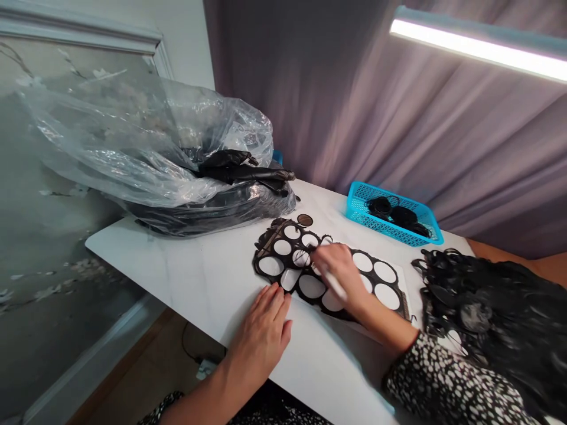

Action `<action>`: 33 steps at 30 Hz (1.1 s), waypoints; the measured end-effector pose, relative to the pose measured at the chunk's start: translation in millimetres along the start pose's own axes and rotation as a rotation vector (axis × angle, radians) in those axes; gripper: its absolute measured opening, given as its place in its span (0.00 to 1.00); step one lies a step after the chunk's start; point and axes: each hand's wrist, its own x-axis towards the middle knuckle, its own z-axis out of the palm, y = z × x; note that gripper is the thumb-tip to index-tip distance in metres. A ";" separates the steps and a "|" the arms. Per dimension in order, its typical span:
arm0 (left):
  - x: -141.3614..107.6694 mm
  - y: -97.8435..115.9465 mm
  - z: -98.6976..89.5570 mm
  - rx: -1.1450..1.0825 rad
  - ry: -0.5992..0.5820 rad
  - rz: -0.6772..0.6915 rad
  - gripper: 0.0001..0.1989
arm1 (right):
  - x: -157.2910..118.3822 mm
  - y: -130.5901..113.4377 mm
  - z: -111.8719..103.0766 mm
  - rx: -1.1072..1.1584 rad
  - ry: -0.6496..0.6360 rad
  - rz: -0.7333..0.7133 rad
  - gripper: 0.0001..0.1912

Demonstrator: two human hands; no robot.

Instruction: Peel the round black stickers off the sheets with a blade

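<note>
A black sheet with several large round cut-outs lies on the white table, its left end ragged. White shows through the holes. My left hand rests flat, fingertips at the sheet's near left edge, holding nothing. Over the middle of the sheet, my right hand is closed around a slim white pen-like tool. The tool's tip is too blurred to make out, and the hand covers some of the holes. A small dark disc sits just beyond the sheet.
A large clear plastic bag of black material fills the table's back left. At the back stands a blue basket holding black pieces. Black scraps are heaped at the right. A lamp hangs above.
</note>
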 end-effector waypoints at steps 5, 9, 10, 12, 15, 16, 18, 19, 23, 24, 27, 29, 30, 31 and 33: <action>5.4 -2.4 -10.1 -0.022 -0.009 0.003 0.16 | 36.8 58.7 -16.7 0.091 0.179 0.496 0.07; 30.2 -5.6 -21.7 -0.069 -0.057 -0.016 0.13 | 33.8 53.2 -5.5 0.465 0.037 0.496 0.11; 37.0 -6.6 -20.0 -0.069 -0.048 -0.020 0.15 | 30.0 46.7 -0.7 0.551 -0.014 0.481 0.12; 47.3 -8.6 -9.6 -0.055 -0.023 -0.015 0.20 | 21.2 33.3 9.0 0.674 -0.107 0.464 0.12; 51.7 -10.8 12.2 -0.028 -0.030 -0.011 0.22 | 9.5 20.4 19.3 0.774 -0.201 0.456 0.11; 50.8 -11.2 17.7 -0.021 -0.039 -0.013 0.22 | 6.7 18.6 21.0 0.791 -0.216 0.459 0.11; 48.0 -11.7 23.5 -0.005 -0.053 -0.009 0.23 | 3.2 17.7 22.2 0.800 -0.229 0.461 0.12; 46.9 -12.0 23.9 0.001 -0.057 -0.003 0.23 | 2.3 17.9 22.1 0.799 -0.229 0.460 0.11; 47.3 -13.3 18.0 -0.008 -0.073 0.007 0.24 | 2.3 16.7 20.9 0.771 -0.222 0.449 0.11; 48.0 -13.6 16.7 -0.014 -0.077 0.005 0.23 | 2.5 15.5 20.9 0.743 -0.219 0.450 0.10; 49.5 -14.3 15.0 -0.026 -0.080 0.001 0.22 | 2.7 11.2 21.0 0.622 -0.206 0.446 0.09; 49.5 -14.8 15.3 -0.040 -0.075 0.000 0.22 | 2.4 9.6 21.1 0.575 -0.202 0.438 0.08; 49.4 -15.1 15.5 -0.049 -0.069 0.000 0.22 | 2.2 9.4 21.1 0.566 -0.202 0.436 0.08; 49.2 -15.4 15.6 -0.058 -0.066 0.001 0.22 | 2.0 9.5 21.0 0.561 -0.203 0.433 0.08; 49.2 -15.9 15.1 -0.061 -0.068 0.005 0.21 | 1.5 10.2 21.2 0.536 -0.204 0.424 0.08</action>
